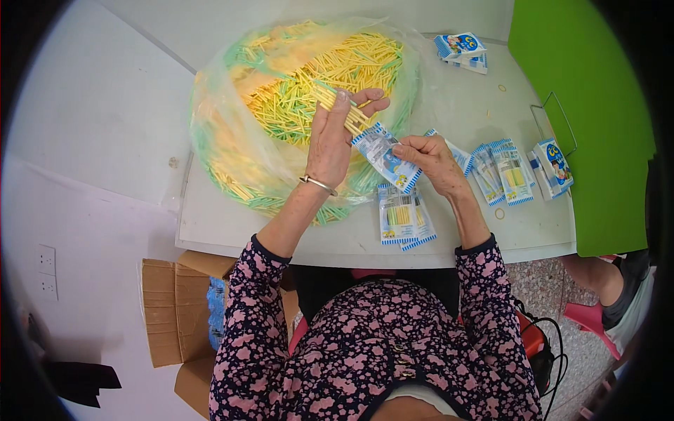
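My left hand (331,144) is closed around a small bundle of thin yellow and green sticks (357,121), the thumb pressed along them. Their lower ends meet the top of a blue-and-white plastic packet (387,158); whether they are inside its mouth I cannot tell. My right hand (434,165) pinches that packet by its right side between thumb and fingers. Just beyond my hands, a large clear plastic bag (214,133) gapes with a heap of loose yellow and green sticks (351,63) in it.
Several packets with sticks (398,216) lie on the white table (491,242) near its front edge, others (511,172) to the right. Blue-and-white packs (554,167) sit by a wire stand (562,123) and a green panel (583,112). An open cardboard box (161,309) stands below left.
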Available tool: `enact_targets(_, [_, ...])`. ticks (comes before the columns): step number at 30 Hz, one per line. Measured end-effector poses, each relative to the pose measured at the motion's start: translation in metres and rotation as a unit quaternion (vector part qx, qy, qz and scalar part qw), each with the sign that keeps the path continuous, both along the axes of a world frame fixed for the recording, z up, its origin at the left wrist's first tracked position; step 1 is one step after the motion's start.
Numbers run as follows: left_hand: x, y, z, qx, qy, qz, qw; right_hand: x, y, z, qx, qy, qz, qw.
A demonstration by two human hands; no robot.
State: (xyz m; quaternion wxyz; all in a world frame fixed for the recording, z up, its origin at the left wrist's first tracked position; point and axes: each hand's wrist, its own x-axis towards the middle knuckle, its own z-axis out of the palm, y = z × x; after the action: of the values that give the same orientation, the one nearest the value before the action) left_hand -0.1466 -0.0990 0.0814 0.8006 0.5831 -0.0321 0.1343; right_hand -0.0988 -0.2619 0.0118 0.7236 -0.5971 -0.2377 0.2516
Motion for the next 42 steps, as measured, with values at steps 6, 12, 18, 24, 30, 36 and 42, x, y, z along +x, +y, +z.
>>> enact_targets(6, [-0.001, -0.002, 0.0, -0.015, 0.019, 0.008, 1.0, 0.0, -0.002, 0.001, 0.006, -0.006, 0.023, 1.0])
enact_targets(12, [0.005, 0.001, 0.001, -0.017, 0.003, 0.003, 1.0, -0.002, -0.003, 0.003, -0.001, 0.0, 0.051, 0.999])
enact_targets(18, [-0.004, -0.007, -0.008, 0.056, 0.025, 0.002, 0.998, 0.001, -0.002, -0.002, 0.017, 0.031, 0.033, 0.999])
enact_targets(24, [-0.006, -0.008, -0.019, 0.071, 0.02, 0.034, 0.997, 0.001, -0.002, -0.002, 0.019, 0.019, 0.02, 0.999])
enact_targets(30, [-0.011, 0.002, -0.032, 0.176, 0.045, -0.04, 0.982, 0.001, -0.002, -0.004, 0.015, 0.007, 0.019, 1.0])
enact_targets(36, [-0.013, 0.007, -0.017, 0.275, -0.028, -0.034, 0.96, 0.0, -0.001, -0.006, 0.025, 0.0, -0.009, 1.0])
enact_targets(42, [-0.003, 0.021, -0.02, 0.418, 0.01, -0.031, 0.908, 0.004, 0.004, -0.014, 0.071, 0.024, -0.017, 0.997])
